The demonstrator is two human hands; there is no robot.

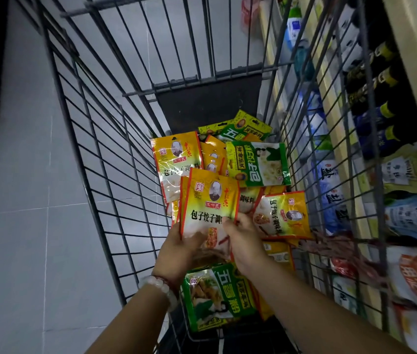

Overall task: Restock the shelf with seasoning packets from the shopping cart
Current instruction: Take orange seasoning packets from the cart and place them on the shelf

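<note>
Inside the wire shopping cart (95, 159) lie several seasoning packets, yellow-orange ones and green ones. Both my hands hold a small stack of yellow-orange packets (208, 200) upright above the pile. My left hand (176, 249) grips the stack's lower left edge, thumb across its front. My right hand (244, 241) pinches its lower right edge. A green packet (217, 295) lies under my wrists, another green one (258, 163) further in, and a yellow one (282, 214) to the right.
The shelf (340, 149) runs along the cart's right side, stocked with dark bottles (381, 108), white pouches and bagged goods. Pale tiled floor (23, 200) lies to the left. The cart's wire walls close in on both sides.
</note>
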